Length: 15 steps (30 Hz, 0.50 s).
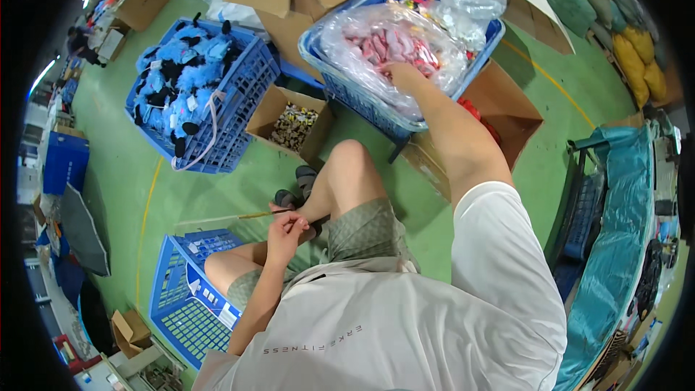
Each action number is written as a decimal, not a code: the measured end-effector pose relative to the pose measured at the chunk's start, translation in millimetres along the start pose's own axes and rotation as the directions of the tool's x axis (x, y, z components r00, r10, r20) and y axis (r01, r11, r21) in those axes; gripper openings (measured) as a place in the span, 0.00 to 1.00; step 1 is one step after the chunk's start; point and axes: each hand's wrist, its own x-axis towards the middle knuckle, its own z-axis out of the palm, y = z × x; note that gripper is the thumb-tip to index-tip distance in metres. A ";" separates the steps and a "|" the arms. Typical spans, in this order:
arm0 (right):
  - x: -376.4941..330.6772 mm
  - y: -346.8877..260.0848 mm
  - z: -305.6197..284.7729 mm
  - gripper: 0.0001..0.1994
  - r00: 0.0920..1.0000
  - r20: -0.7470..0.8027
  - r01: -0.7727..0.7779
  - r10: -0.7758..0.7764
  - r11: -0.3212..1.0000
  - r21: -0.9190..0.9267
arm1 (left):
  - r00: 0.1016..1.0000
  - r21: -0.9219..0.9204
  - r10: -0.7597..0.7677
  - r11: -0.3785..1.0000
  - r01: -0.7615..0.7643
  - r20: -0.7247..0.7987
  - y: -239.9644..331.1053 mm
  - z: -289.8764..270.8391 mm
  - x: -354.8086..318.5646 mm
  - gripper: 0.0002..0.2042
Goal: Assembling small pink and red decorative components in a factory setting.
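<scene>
I sit with bare knees above a green floor. My left hand [284,230] is held over my lap and pinches a thin stick [255,214] that points left. My right arm stretches forward, and my right hand [400,72] reaches into a clear plastic bag [376,43] of small pink items. That bag lies in a blue plastic crate [340,80] right in front of my knees. Whether the right hand's fingers hold anything is hidden by the bag.
A blue crate [239,94] of blue and black plush toys stands at the left. A small open carton [289,124] of small parts sits beside it. An empty blue crate [184,297] lies at my lower left. Brown cartons [507,108] stand around, and a teal-covered cart [622,195] is at the right.
</scene>
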 end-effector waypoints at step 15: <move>57.4 -277.1 -96.8 0.18 0.846 -0.331 0.059 0.419 0.543 0.838 | 0.893 0.013 0.305 0.948 -0.319 -0.331 36.5 -59.5 -44.0 0.03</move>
